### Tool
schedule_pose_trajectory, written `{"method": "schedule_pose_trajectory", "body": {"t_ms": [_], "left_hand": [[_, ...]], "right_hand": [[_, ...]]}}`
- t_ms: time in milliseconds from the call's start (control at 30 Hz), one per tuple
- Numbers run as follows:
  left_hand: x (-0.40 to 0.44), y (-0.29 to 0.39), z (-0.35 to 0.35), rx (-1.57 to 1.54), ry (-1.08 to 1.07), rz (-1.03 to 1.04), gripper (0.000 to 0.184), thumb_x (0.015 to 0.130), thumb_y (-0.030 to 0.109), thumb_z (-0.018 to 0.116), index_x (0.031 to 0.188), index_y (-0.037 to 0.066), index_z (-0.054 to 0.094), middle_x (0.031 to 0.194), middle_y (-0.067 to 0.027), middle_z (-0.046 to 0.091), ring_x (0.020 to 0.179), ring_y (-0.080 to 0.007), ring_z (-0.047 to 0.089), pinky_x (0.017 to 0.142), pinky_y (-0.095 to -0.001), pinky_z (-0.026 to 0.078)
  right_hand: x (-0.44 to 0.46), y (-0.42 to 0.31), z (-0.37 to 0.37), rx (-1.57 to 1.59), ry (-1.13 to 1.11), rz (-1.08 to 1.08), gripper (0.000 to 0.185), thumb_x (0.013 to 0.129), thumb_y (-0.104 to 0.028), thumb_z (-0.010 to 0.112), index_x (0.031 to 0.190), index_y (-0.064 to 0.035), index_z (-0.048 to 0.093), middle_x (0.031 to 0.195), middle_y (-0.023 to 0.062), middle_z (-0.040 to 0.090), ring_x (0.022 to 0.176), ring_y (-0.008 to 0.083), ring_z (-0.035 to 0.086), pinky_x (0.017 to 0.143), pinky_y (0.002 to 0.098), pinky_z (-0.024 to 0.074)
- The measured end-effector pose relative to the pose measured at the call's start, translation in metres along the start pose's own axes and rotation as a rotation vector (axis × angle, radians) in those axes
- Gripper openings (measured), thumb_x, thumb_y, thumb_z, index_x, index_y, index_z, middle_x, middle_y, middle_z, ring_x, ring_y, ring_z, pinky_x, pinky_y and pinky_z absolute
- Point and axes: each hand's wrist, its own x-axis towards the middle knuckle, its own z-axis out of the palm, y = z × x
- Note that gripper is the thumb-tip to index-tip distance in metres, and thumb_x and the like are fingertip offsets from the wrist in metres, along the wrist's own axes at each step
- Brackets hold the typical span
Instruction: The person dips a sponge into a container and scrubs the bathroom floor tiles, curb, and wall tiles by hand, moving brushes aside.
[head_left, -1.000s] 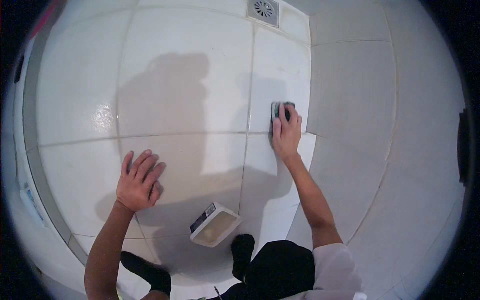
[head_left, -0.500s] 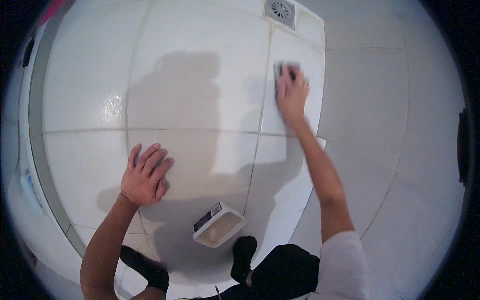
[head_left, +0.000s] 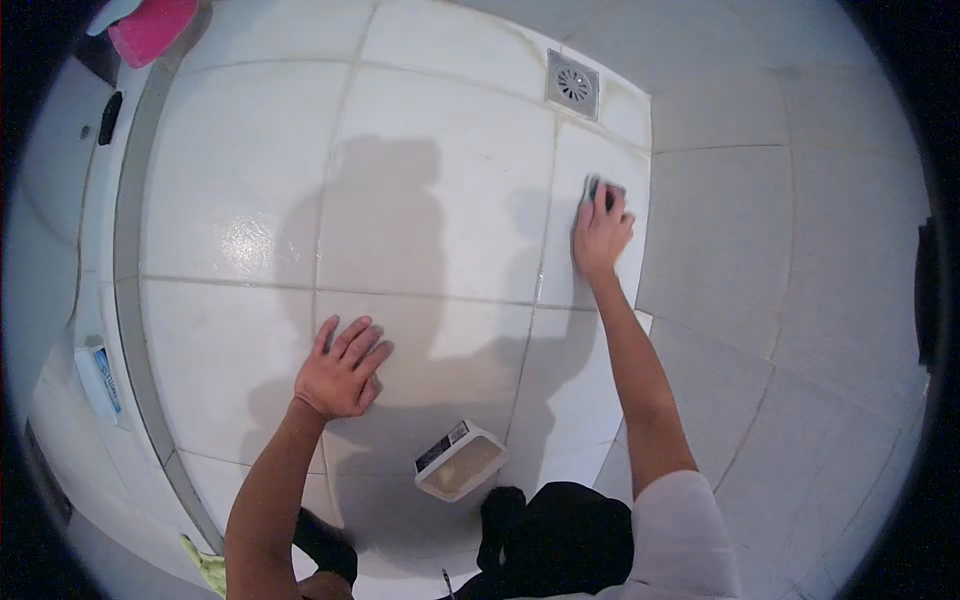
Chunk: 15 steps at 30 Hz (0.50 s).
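My right hand (head_left: 604,232) is closed round a dark brush or scrubber (head_left: 604,194), whose exact form is hard to make out. It rests on the white tiled floor (head_left: 450,210), near the foot of the right wall. My left hand (head_left: 343,368) lies with its fingers spread on the tiles at lower centre and holds nothing. To the right of that hand and nearer my feet stands a small white tub (head_left: 461,461) with a dark label, tilted in view, with cloudy liquid inside.
A square metal drain (head_left: 573,84) is set in the floor beyond my right hand. The grey tiled wall (head_left: 720,220) rises at the right. Along the left run a raised edge (head_left: 130,300), a white bottle (head_left: 100,380) and a pink object (head_left: 150,30). A yellow-green cloth (head_left: 205,565) lies lower left.
The view has shifted, bringing the pink object and yellow-green cloth into sight. My right hand has moved the dark scrubber along the floor toward the drain since the first frame. My left hand stays flat.
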Motion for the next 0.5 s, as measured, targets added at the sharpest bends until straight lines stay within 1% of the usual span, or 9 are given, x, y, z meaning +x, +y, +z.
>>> {"method": "schedule_pose_trajectory", "body": {"t_ms": [67, 100, 133, 267, 300, 333, 400, 433, 500], "left_hand": [[-0.004, 0.002, 0.002, -0.024, -0.005, 0.0, 0.047, 0.072, 0.023, 0.053, 0.117, 0.012, 0.057, 0.125, -0.0118, 0.051, 0.127, -0.0287, 0.042, 0.109, -0.0572, 0.023], [-0.004, 0.0, 0.005, -0.012, 0.014, 0.009, 0.047, 0.072, 0.023, 0.054, 0.117, 0.012, 0.058, 0.125, -0.0118, 0.051, 0.127, -0.0289, 0.043, 0.109, -0.0572, 0.023], [-0.004, -0.002, 0.006, 0.001, 0.029, 0.022, 0.047, 0.072, 0.024, 0.054, 0.117, 0.012, 0.058, 0.125, -0.0118, 0.051, 0.127, -0.029, 0.043, 0.109, -0.0573, 0.023], [-0.004, 0.001, 0.006, 0.028, 0.013, 0.021, 0.046, 0.072, 0.023, 0.055, 0.117, 0.012, 0.058, 0.125, -0.0117, 0.051, 0.126, -0.0296, 0.043, 0.108, -0.0574, 0.023], [-0.008, -0.001, 0.011, 0.037, -0.035, 0.008, 0.046, 0.072, 0.023, 0.055, 0.117, 0.013, 0.058, 0.126, -0.0095, 0.051, 0.127, -0.0272, 0.042, 0.109, -0.0557, 0.024], [-0.01, -0.004, 0.008, 0.047, -0.086, -0.009, 0.047, 0.072, 0.024, 0.056, 0.118, 0.014, 0.058, 0.126, -0.0074, 0.051, 0.128, -0.0248, 0.041, 0.109, -0.0539, 0.025], [-0.008, -0.002, 0.005, 0.037, -0.043, 0.007, 0.046, 0.072, 0.023, 0.055, 0.117, 0.014, 0.058, 0.125, -0.0094, 0.051, 0.127, -0.0271, 0.042, 0.108, -0.0556, 0.024], [-0.003, -0.001, 0.003, 0.014, 0.005, 0.028, 0.046, 0.072, 0.022, 0.055, 0.117, 0.013, 0.058, 0.125, -0.0114, 0.051, 0.126, -0.0294, 0.043, 0.108, -0.0573, 0.024], [-0.002, -0.001, 0.001, -0.004, 0.009, 0.028, 0.046, 0.072, 0.023, 0.055, 0.117, 0.013, 0.058, 0.125, -0.0111, 0.051, 0.127, -0.0287, 0.042, 0.108, -0.0567, 0.024]], "right_hand": [[0.038, -0.065, 0.013, -0.139, 0.045, 0.369, 0.047, 0.09, -0.035, 0.05, 0.13, -0.0095, 0.05, 0.133, 0.0132, 0.046, 0.106, 0.0343, 0.049, 0.08, 0.0492, 0.0412], [0.044, -0.102, 0.026, 0.042, 0.139, 0.329, 0.05, 0.09, -0.036, 0.05, 0.129, -0.0047, 0.049, 0.129, 0.0131, 0.051, 0.11, 0.0319, 0.05, 0.082, 0.0499, 0.0409], [0.041, -0.145, 0.063, -0.003, 0.363, 0.111, 0.049, 0.09, -0.034, 0.049, 0.128, -0.0023, 0.049, 0.125, 0.0141, 0.054, 0.108, 0.0306, 0.053, 0.082, 0.0506, 0.0403], [-0.061, -0.336, -0.021, 0.22, -0.041, -0.517, 0.052, 0.084, -0.034, 0.058, 0.124, -0.0024, 0.052, 0.127, 0.0135, 0.05, 0.103, 0.0288, 0.052, 0.081, 0.0474, 0.04], [-0.075, -0.343, -0.034, 0.558, -0.202, -0.689, 0.055, 0.083, -0.035, 0.06, 0.126, -0.0029, 0.05, 0.128, 0.0139, 0.048, 0.105, 0.0281, 0.05, 0.08, 0.0446, 0.0411], [-0.08, -0.335, -0.034, 0.7, -0.033, -0.853, 0.047, 0.084, -0.03, 0.058, 0.123, -0.0053, 0.051, 0.118, 0.0152, 0.054, 0.097, 0.0288, 0.055, 0.075, 0.0457, 0.0436], [-0.047, -0.281, -0.013, 0.425, -0.187, -0.766, 0.036, 0.086, -0.023, 0.054, 0.118, -0.0051, 0.053, 0.107, 0.0147, 0.06, 0.088, 0.0312, 0.059, 0.074, 0.0482, 0.0455], [-0.025, -0.233, 0.01, 0.356, 0.038, -0.605, 0.03, 0.087, -0.019, 0.05, 0.113, -0.0038, 0.053, 0.096, 0.0153, 0.063, 0.08, 0.0338, 0.062, 0.073, 0.0515, 0.0459], [0.036, -0.132, 0.011, 0.338, -0.027, -0.17, 0.038, 0.089, -0.023, 0.047, 0.122, -0.0039, 0.05, 0.107, 0.0157, 0.059, 0.088, 0.0349, 0.058, 0.078, 0.0523, 0.0441]]}}
